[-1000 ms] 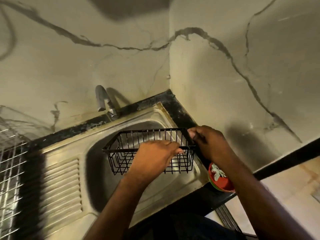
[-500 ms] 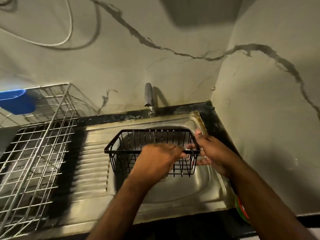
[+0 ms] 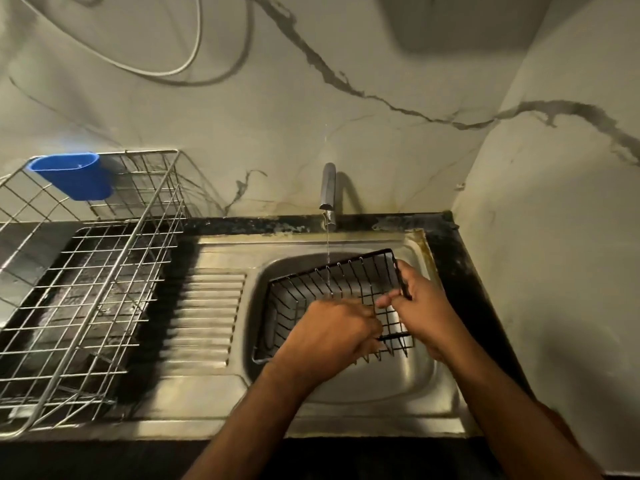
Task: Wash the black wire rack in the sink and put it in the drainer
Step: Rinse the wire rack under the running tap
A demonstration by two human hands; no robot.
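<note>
Your rack [image 3: 349, 289] sits in the sink [image 3: 398, 382], under the tap [image 3: 327, 188]; the drainer [image 3: 86, 289] stands well left, a cup [image 3: 74, 180] on its back rim.

Ribbed drainboard [image 3: 204, 313] lies open between sink [image 3: 398, 375] and drainer [image 3: 86, 289] — tap [image 3: 328, 188] overhangs behind.

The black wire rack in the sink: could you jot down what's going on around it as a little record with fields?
rack: black wire rack, tilted over the sink basin
water: thin stream from the tap falls onto the rack
left hand: left hand on the rack's near side, fingers curled at the wires
right hand: right hand grips the rack's right edge
drainer: metal wire drainer left of the sink, with a blue cup hung at its back
stage: washing; rack not yet in the drainer
</note>
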